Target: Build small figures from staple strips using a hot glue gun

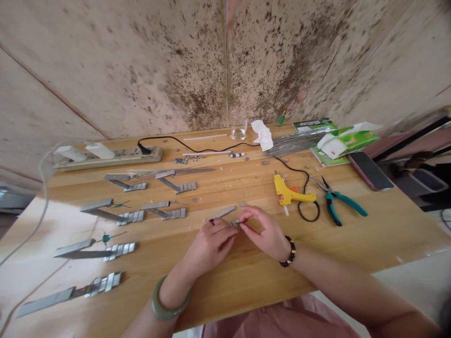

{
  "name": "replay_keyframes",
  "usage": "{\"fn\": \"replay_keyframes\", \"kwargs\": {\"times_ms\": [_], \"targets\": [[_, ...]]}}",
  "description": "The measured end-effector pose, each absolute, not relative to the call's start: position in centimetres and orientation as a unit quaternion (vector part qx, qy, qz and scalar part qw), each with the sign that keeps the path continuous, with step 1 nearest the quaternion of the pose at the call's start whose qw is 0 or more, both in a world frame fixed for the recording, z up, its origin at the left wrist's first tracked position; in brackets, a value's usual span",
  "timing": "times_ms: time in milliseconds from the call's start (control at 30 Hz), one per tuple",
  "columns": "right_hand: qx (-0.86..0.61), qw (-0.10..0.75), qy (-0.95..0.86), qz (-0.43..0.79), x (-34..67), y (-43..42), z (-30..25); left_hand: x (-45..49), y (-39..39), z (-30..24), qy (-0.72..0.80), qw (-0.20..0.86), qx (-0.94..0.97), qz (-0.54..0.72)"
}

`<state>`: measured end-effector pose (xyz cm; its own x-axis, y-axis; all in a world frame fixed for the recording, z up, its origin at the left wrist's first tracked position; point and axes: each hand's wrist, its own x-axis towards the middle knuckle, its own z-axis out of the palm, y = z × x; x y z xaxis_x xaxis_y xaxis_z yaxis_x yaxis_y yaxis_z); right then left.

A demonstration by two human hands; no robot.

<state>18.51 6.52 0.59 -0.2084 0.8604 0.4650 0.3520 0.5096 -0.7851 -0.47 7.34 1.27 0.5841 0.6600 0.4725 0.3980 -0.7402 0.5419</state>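
Near the middle of the table's front half, my left hand [211, 241] and my right hand [264, 232] meet at the fingertips. Between them is a small grey piece [235, 224], mostly covered by the fingers. My right thumb and index finger pinch its right end, while the curled fingers of my left hand hold its left side. Just beyond lies a flat grey strip [225, 211]. To the left, several folded grey strip pieces [164, 205] with banded ends are laid out, some with thin wires.
On the right lie a yellow glue gun [287, 190], teal-handled pliers [334, 202] and a phone [370, 170]. Along the back stand a power strip [123, 158], a glass [239, 131], a crumpled tissue [262, 134] and a bundle of wires [299, 142]. A black cord crosses the table.
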Motion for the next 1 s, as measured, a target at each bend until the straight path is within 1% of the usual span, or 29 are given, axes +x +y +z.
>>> {"fn": "replay_keyframes", "kwargs": {"times_ms": [133,333,467,700,767,1000], "targets": [[-0.407,0.475,-0.733,0.269,18.5,6.6,0.7,-0.4,7.2,1.9,0.295,0.217,0.866,0.342],[-0.374,0.46,-0.773,0.226,18.5,6.6,0.7,-0.4,7.5,1.8,0.345,0.201,0.835,0.379],[-0.37,0.445,-0.79,0.203,18.5,6.5,0.6,-0.4,7.7,1.5,0.336,0.224,0.824,0.397],[-0.373,0.438,-0.802,0.16,18.4,6.2,0.2,-0.2,7.5,1.6,0.323,0.258,0.822,0.392],[-0.377,0.434,-0.802,0.162,18.3,6.1,0.1,-0.2,7.5,1.5,0.328,0.246,0.824,0.391],[-0.387,0.446,-0.778,0.214,18.0,5.9,0.4,-0.1,7.4,1.0,0.349,0.15,0.839,0.389]]}}
